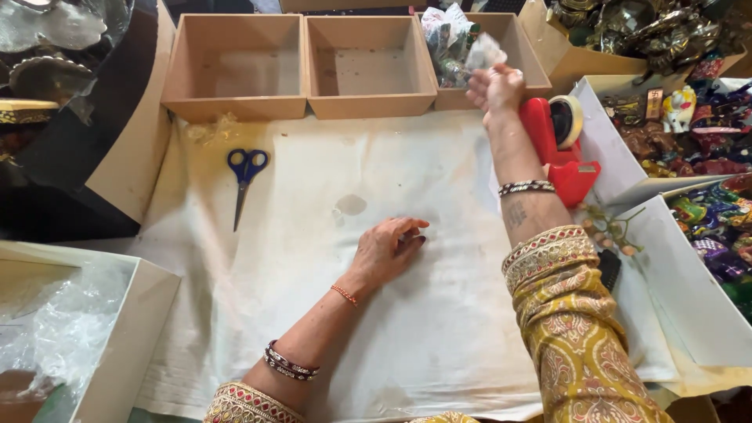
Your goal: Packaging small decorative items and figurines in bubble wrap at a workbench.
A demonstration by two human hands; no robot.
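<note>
Your left hand (385,249) lies flat and empty, fingers spread, on the cream cloth-covered counter (329,313). Well ahead and to its right, your right hand (495,88) has its grip pinched on a small crinkled clear plastic packet (485,52), raised at the near rim of the rightmost brown open wooden box (513,59), just left of the red tape dispenser (558,145).

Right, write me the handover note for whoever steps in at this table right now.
Left hand: empty, resting palm-down on the white cloth.
Right hand: raised, pinching a small clear-wrapped item over the right wooden box, which already holds a few wrapped pieces.
The middle wooden box and left wooden box are empty.
Blue scissors lie on the cloth to the left; the red tape dispenser stands by the right forearm.
Coloured figurines fill the white trays on the right.
The held piece is not yet set down.
</note>
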